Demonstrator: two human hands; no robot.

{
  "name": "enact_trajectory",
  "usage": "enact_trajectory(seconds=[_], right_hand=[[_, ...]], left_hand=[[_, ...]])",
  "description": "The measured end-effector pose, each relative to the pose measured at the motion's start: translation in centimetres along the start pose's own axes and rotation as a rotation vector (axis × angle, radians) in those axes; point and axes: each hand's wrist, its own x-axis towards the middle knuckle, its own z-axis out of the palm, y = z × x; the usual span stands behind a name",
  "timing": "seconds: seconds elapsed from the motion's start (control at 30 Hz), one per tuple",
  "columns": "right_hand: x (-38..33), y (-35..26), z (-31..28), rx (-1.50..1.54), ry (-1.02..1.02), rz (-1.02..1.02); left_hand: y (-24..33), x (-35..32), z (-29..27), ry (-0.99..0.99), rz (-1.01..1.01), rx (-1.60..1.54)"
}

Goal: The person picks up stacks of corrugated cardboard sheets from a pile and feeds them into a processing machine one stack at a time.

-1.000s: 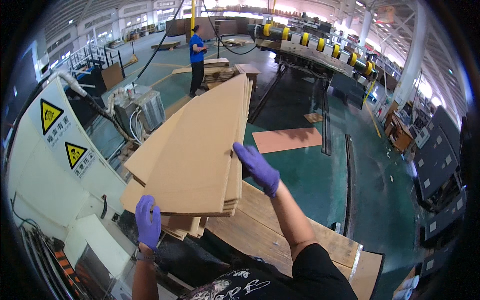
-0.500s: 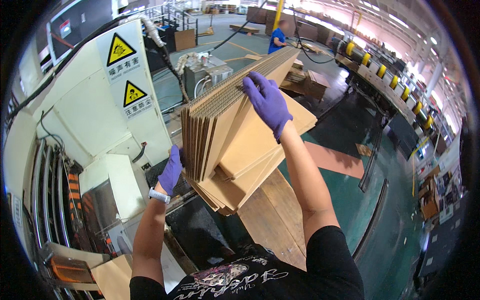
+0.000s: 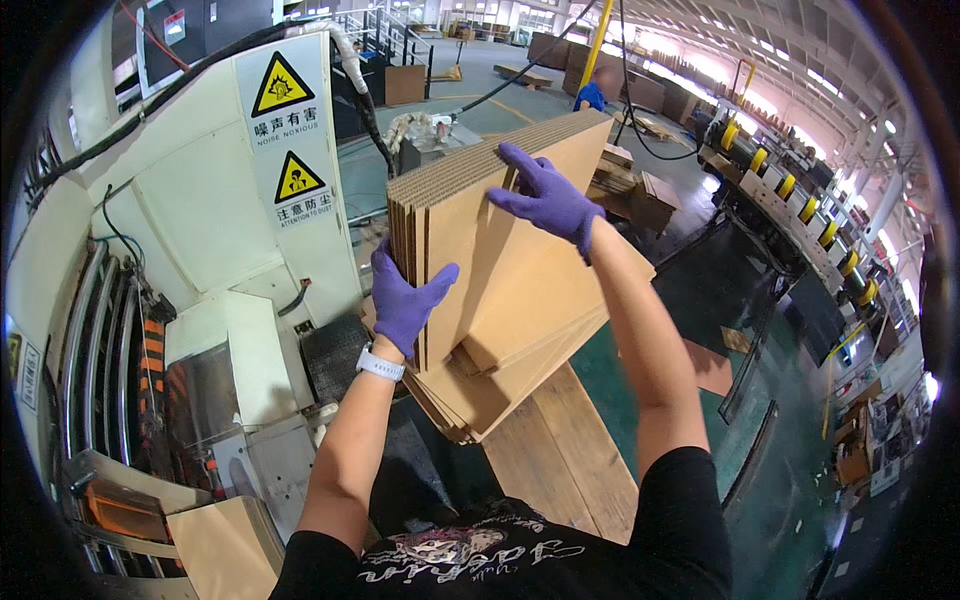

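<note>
A bundle of brown corrugated cardboard sheets (image 3: pixel 470 240) stands on edge in front of me, its fluted edges facing up and to the left. My left hand (image 3: pixel 405 295), in a purple glove, grips the bundle's left end, with the thumb spread across the near face. Gloved in purple too, my right hand (image 3: pixel 548 205) grips the top edge, fingers hooked over the near sheets. More cardboard sheets (image 3: pixel 560 300) lie flat and slightly fanned beneath the bundle. The fingertips behind the left end are hidden.
At the left stands a white machine (image 3: pixel 170 230) with warning signs and metal rollers (image 3: pixel 100 350). Wooden boards (image 3: pixel 560 440) lie below the sheets. A roller line with yellow rings (image 3: pixel 785 185) runs along the far right. A person in blue (image 3: pixel 590 97) is far off behind the cardboard.
My left hand has moved from beside the bundle's lower left corner up onto its left end, thumb now over the near face. The sheets look more tightly squared together.
</note>
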Motion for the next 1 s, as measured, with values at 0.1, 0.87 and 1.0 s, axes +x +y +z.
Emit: enact_trajectory(seconds=[0.1, 0.87, 1.0], right_hand=[[0.9, -0.1, -4.2, -0.485, 0.015, -0.099], [-7.1, -30.2, 3.0, -0.275, -0.647, -1.220], [-14.9, -37.6, 9.2, -0.165, -0.643, -1.622]], left_hand=[[1.4, -0.5, -0.6, 0.057, 0.107, 0.062], [21.8, -45.3, -26.5, 0.301, -0.116, 0.588], [23.3, -64.2, -19.4, 0.744, -0.490, 0.399]])
